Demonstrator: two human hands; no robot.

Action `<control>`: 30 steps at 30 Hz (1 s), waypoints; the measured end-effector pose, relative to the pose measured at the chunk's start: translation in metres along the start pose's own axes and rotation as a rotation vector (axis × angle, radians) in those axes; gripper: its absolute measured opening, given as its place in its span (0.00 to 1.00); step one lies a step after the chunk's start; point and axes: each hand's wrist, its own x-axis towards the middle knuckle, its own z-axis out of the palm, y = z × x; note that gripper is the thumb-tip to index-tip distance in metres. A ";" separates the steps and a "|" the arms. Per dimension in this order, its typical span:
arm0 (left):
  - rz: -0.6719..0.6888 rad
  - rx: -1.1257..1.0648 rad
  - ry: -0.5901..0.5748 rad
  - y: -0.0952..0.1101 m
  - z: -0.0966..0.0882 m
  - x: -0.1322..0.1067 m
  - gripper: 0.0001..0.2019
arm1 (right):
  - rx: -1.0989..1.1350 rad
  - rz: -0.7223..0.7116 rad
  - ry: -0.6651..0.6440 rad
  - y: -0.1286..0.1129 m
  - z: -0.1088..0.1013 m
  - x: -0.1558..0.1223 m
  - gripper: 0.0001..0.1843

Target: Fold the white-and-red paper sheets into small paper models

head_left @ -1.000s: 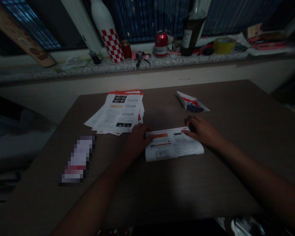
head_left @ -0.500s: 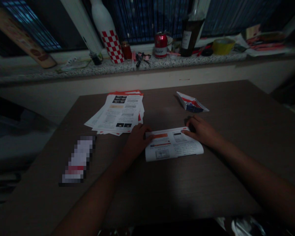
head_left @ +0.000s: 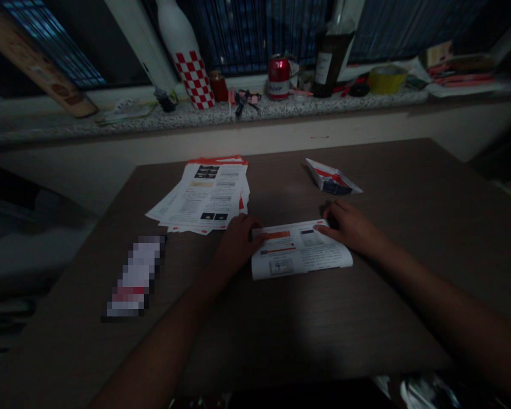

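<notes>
A printed sheet of paper (head_left: pixel 300 250) lies folded over on the table, its near edge curving in a loose bend. My left hand (head_left: pixel 241 241) grips its left end, thumb on top and fingers curled at the far edge. At the far right corner, my right hand (head_left: pixel 344 224) pinches the sheet the same way, thumb over the print. Beyond the right hand sits a folded paper boat (head_left: pixel 333 179) in white, red and blue. A fanned stack of printed sheets (head_left: pixel 208 196) lies just past my left hand.
A phone with a blurred screen (head_left: pixel 134 278) lies on the brown table (head_left: pixel 247 341), left of my left forearm. On the granite windowsill (head_left: pixel 145 122) behind stand a white bottle with red checks (head_left: pixel 193 76), a red can (head_left: pixel 279 79), a dark bottle (head_left: pixel 326 65) and yellow tape (head_left: pixel 386 80).
</notes>
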 end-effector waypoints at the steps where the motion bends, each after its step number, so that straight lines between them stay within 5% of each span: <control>1: 0.000 0.004 0.000 0.000 0.000 0.000 0.08 | -0.004 -0.001 -0.002 0.000 0.000 0.000 0.14; 30: 0.008 0.002 0.004 -0.002 0.001 0.000 0.07 | 0.005 -0.010 0.006 -0.003 -0.002 -0.001 0.13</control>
